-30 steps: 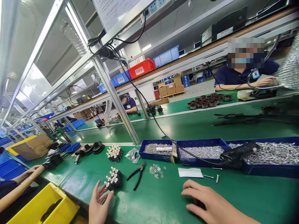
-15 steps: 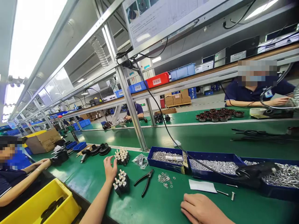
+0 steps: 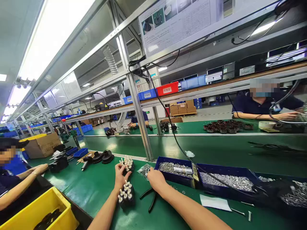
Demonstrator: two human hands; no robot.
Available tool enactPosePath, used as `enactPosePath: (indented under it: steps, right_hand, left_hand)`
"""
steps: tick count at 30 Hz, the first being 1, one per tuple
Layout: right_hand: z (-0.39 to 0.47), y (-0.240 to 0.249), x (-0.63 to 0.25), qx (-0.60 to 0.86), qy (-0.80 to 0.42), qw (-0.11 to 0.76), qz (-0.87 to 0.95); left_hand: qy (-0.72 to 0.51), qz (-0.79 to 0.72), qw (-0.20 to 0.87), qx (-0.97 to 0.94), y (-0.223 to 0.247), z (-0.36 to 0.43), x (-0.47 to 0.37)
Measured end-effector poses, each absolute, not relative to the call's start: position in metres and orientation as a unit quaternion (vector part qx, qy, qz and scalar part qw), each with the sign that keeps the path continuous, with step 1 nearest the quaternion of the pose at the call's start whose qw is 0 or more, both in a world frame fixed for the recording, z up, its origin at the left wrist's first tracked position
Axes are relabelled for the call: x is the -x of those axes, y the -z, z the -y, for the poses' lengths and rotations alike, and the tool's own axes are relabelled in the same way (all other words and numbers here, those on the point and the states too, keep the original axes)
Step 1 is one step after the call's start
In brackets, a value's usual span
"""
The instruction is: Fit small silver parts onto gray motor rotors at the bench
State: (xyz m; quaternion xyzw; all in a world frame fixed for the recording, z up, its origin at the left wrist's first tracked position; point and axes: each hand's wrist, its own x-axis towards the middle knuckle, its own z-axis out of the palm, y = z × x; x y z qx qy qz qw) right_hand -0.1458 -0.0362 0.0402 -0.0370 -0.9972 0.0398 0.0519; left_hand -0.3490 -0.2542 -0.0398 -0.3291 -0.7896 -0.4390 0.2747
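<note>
My left hand (image 3: 122,176) is at the near left side of the farther cluster of black parts with white pins (image 3: 128,162). Its thumb and fingers are apart around the edge of the cluster, and I see no part lifted. My right hand (image 3: 156,179) has its fingers curled down at the right edge of a clear plastic bag (image 3: 143,170) of small parts. Its fingertips are mostly hidden. Below my left hand stands a second cluster of black parts with white pins (image 3: 125,193). Black-handled pliers (image 3: 151,202) lie partly under my right hand.
Blue bins of metal hardware (image 3: 163,160) line the bench's back right. White paper (image 3: 216,203) and loose screws (image 3: 238,212) lie before them. A black cable (image 3: 173,134) hangs down across the bins. A yellow crate (image 3: 69,220) stands lower left, near a co-worker's arm (image 3: 24,187).
My right hand has moved left and forward from the lower right of the bench to the plastic bag, covering part of the pliers. My left hand has shifted right against the farther cluster.
</note>
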Motion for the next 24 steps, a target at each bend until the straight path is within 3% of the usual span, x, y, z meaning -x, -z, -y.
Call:
enactPosePath:
  steps: [7,15,21,24]
  right_hand:
    - [0.056,-0.024,0.18,0.128,-0.037,0.017,0.991]
    - [0.052,-0.035,0.182,0.109,-0.046,0.014,0.993]
    - [0.032,-0.051,0.116,0.017,-0.055,0.095,0.994]
    - [0.002,-0.034,0.054,-0.043,-0.146,0.11,0.982]
  left_hand:
    - [0.408,0.765,0.186,0.462,0.049,0.249,0.347]
    - [0.426,0.757,0.127,0.48,0.047,0.261,0.341]
    - [0.483,0.749,0.089,0.444,0.041,0.265,0.332]
    - [0.568,0.728,0.102,0.369,0.04,0.265,0.328]
